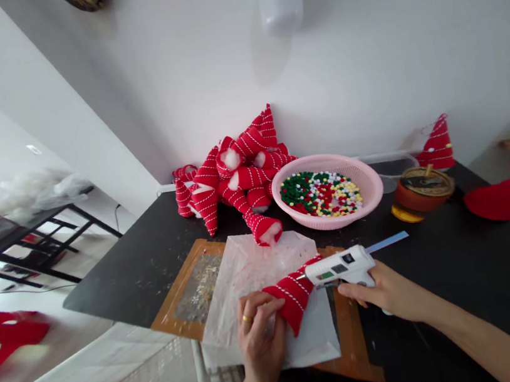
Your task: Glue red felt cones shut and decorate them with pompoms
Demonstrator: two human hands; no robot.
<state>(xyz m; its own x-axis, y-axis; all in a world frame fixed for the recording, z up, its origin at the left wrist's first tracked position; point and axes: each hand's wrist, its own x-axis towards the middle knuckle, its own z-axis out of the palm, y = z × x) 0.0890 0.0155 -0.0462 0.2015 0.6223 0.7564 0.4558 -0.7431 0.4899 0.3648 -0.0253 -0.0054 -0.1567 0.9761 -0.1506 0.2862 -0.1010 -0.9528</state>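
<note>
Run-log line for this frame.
left hand: on red striped fabric cone | right hand: holds white glue gun, nozzle at cone | pink basket: holds pom-poms

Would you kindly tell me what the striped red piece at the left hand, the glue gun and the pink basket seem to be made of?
Striped red piece: matte fabric, judging by its soft edges and stitch-like white stripes.
Glue gun: probably hard plastic, with a smooth, molded-looking white body.
Pink basket: likely plastic, given its perforated, evenly colored wall.

Left hand point(262, 335) arched, right hand point(391, 292) curled
</note>
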